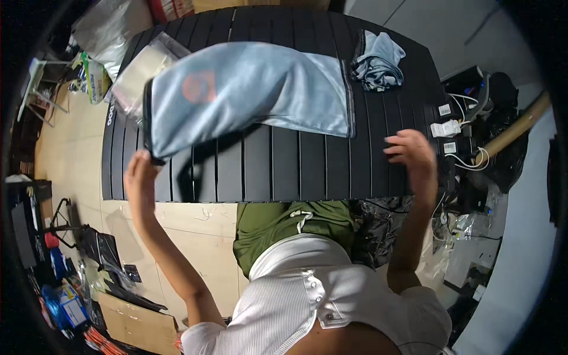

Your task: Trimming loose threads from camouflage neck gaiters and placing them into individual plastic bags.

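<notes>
A light blue towel (pixel 254 80) with dark edging and a round orange print stretches across the far half of the slatted black table (pixel 254 177). Its left end is lifted and casts a shadow below. The near left corner is pinched in the fingers of my left hand (pixel 141 174). Over the right part of the table, apart from the towel, my right hand (pixel 415 157) holds nothing, its fingers spread and slightly blurred. At the far right a second blue cloth (pixel 380 62) lies rolled and bunched up.
Clear plastic packets (pixel 133 80) lie at the far left of the table, partly behind the towel. White plugs and cables (pixel 448 128) run along the right edge. Below left, a flattened cardboard box (pixel 139 313) rests on the floor.
</notes>
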Demonstrator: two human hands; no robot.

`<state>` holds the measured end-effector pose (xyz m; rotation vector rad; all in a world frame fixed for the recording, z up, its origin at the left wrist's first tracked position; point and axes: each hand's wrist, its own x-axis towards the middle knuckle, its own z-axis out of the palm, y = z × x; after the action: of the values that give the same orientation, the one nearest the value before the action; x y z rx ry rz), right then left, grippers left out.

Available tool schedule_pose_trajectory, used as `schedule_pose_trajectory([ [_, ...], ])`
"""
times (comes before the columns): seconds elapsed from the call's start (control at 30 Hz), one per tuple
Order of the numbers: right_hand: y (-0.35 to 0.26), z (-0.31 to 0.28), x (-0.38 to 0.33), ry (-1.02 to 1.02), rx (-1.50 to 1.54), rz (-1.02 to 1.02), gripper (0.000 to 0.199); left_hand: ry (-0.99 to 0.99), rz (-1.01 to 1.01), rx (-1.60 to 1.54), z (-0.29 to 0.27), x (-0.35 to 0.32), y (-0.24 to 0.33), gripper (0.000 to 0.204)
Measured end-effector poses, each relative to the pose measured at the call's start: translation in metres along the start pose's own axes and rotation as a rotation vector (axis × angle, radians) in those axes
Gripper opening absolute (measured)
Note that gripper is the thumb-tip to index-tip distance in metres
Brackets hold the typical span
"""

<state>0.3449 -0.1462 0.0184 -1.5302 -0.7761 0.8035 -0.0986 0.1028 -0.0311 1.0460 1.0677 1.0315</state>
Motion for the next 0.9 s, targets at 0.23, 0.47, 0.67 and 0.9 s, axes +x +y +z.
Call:
schedule_pose_trajectory([
  [0.23,0.078,0.046,0.044,0.212,-0.370,0.041,0.041,0.085,-0.056,0.333,0.012,-0.002,-0.047,0.016],
  [0.47,0.083,0.033,0.058,0.176,-0.426,-0.101,0.017,0.104,-0.058,0.349,0.017,-0.009,-0.043,0.016],
  [0.67,0.070,-0.050,0.009,-0.170,-0.379,0.080,0.026,-0.063,-0.148,0.370,-0.013,-0.043,-0.049,0.010],
  [0.9,0.066,-0.034,-0.005,-0.077,-0.459,0.323,0.017,-0.143,-0.218,0.642,0.016,-0.049,-0.034,0.024],
])
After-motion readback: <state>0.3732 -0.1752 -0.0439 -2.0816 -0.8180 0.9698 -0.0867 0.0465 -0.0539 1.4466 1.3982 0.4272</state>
